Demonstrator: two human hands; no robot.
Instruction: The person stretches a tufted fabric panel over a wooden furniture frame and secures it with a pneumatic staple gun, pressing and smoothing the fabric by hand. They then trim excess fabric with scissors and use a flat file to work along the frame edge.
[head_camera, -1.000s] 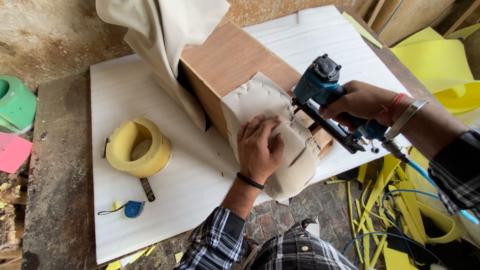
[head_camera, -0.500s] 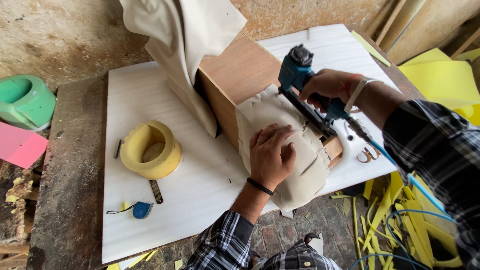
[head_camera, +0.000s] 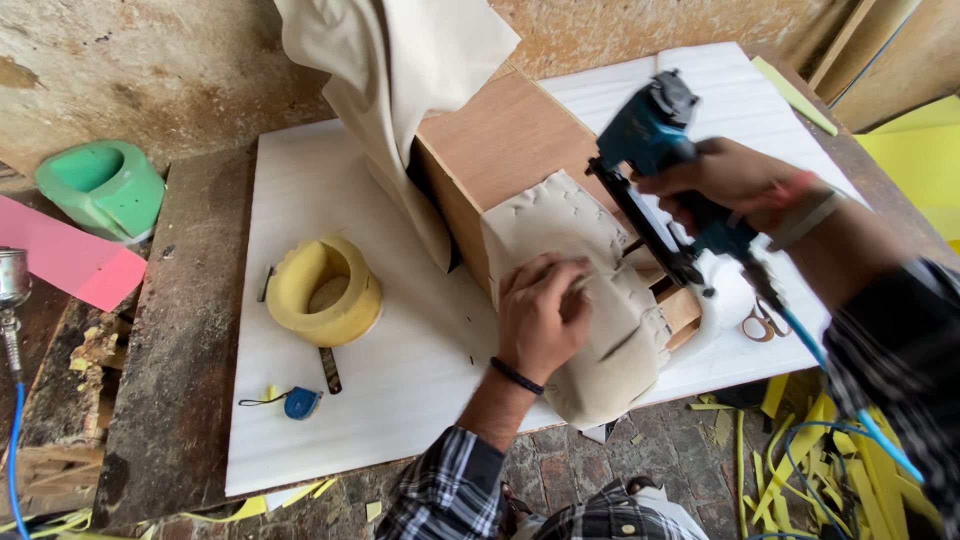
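Your right forearm runs off the right edge, blurred, and the staple gun's nose is hidden where it meets the work, so you can't tell if the tip touches fabric or wood. The scissors (head_camera: 765, 322) are half covered behind the gun's hose end.

Your left hand (head_camera: 542, 315) lies flat, palm down, fingers together, pressing the cream fabric (head_camera: 590, 300) onto the padded end of the wooden box frame (head_camera: 500, 150); it grips nothing, just holds the fabric down. Your right hand (head_camera: 735, 185) is closed around the handle of the blue staple gun (head_camera: 655, 150), which slants down just right of your left fingers, near the fabric's stapled edge. The frame rests on a white foam sheet (head_camera: 330, 430), with more cream fabric draped over its far end.

A yellow foam ring (head_camera: 325, 290) lies left of the frame, hollow, showing the sheet inside. A blue tape measure (head_camera: 300, 403) lies near it. A green tub (head_camera: 100, 185) sits far left, nothing visible inside.
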